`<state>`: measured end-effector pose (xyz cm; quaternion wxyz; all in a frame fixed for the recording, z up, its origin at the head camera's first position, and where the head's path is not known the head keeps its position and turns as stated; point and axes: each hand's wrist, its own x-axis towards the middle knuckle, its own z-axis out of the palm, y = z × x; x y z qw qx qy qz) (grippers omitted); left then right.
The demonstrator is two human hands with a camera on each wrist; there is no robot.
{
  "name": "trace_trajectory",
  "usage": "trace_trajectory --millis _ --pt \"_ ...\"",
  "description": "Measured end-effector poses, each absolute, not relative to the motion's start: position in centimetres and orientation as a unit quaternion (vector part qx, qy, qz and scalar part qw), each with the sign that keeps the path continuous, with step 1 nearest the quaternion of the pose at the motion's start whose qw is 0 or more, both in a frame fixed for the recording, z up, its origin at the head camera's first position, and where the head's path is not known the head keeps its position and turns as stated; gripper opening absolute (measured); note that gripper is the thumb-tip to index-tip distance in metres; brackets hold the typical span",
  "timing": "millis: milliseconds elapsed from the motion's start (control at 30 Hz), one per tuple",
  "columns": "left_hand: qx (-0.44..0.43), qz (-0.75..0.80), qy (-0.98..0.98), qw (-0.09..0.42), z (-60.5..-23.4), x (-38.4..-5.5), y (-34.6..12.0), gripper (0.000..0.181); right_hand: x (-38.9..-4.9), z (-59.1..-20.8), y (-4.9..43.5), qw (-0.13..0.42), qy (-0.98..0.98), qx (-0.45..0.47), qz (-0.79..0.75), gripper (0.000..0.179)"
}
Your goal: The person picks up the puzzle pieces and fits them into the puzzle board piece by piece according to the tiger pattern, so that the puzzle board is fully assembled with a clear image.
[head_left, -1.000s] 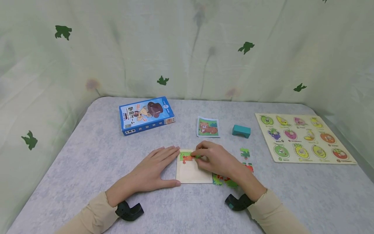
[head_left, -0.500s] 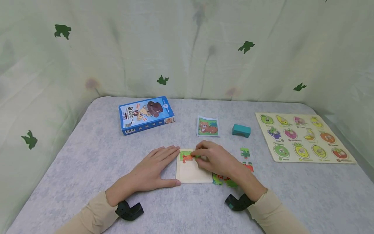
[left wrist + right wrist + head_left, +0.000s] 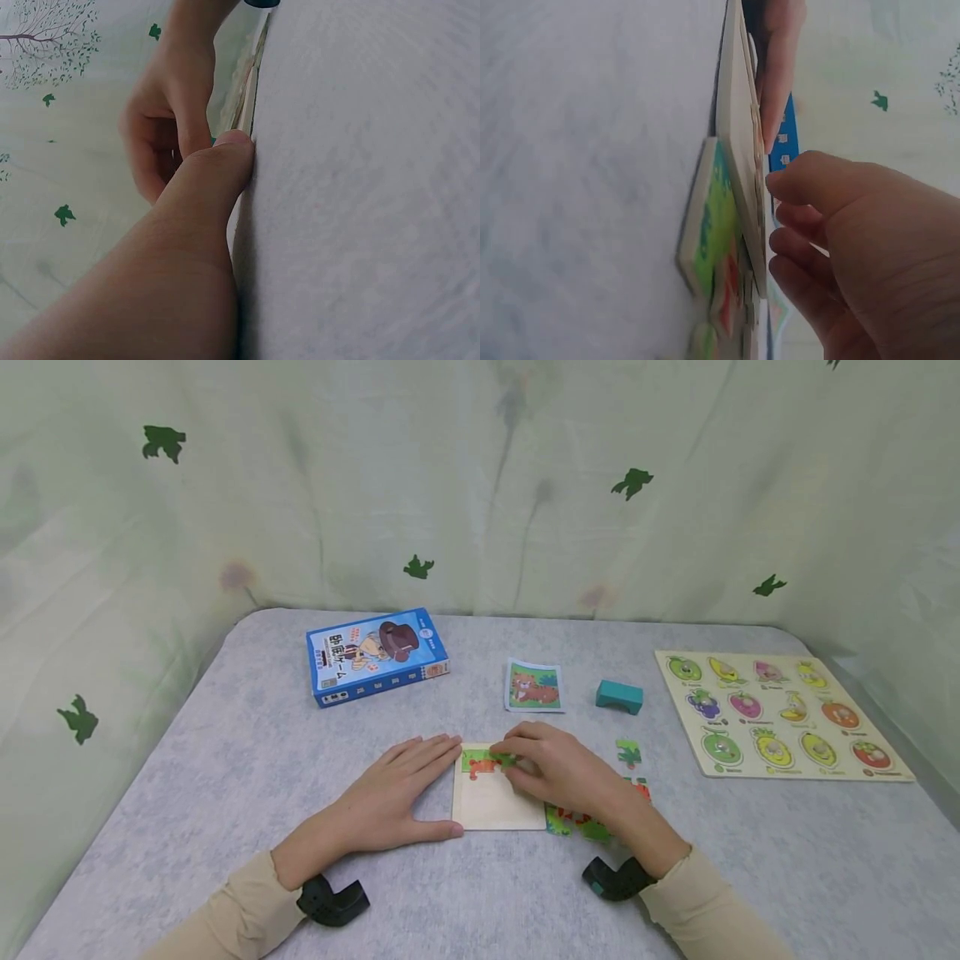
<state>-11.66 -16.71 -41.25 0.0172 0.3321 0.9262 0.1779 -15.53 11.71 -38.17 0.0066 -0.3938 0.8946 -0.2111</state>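
My left hand [image 3: 397,793] lies with straight fingers along the left edge of a square wooden puzzle board [image 3: 495,810], its thumb at the near left corner. A green and orange puzzle piece [image 3: 480,766] sits in the board's upper left. Just right of it, my right hand [image 3: 558,768] holds another puzzle piece [image 3: 506,761] close over the board, between index finger and thumb. In the right wrist view, the right thumb [image 3: 802,184] is right by the board's surface, with the other fingers curled below. Several loose puzzle pieces [image 3: 596,832] lie beside the board, partly under the right forearm.
A picture card of a bear [image 3: 534,686] lies beyond the board, with a teal block [image 3: 619,696] to its right. A blue game box [image 3: 375,656] is at the back left, a fruit puzzle board [image 3: 780,718] at the right. Another loose piece [image 3: 628,752] lies right of the hand.
My right hand has shifted very slightly right, and more of the piece at its fingertips shows. The left hand has stayed in place.
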Motion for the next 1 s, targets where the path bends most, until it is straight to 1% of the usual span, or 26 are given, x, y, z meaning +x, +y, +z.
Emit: trace_trajectory --millis 467,800,1000 --pt "0.331 0.166 0.929 0.019 -41.0 -11.6 -16.6 0.103 -15.1 -36.8 12.7 0.021 0.905 -0.367 -0.213 0.032" --pt "0.332 0.162 0.929 0.017 -41.0 -11.6 -16.7 0.104 -14.8 -35.7 13.5 -0.002 0.907 -0.362 -0.215 0.03" --pt "0.331 0.164 0.929 0.022 -40.9 -11.5 -16.6 0.104 -14.9 -35.3 14.1 -0.007 0.901 -0.37 -0.225 0.033"
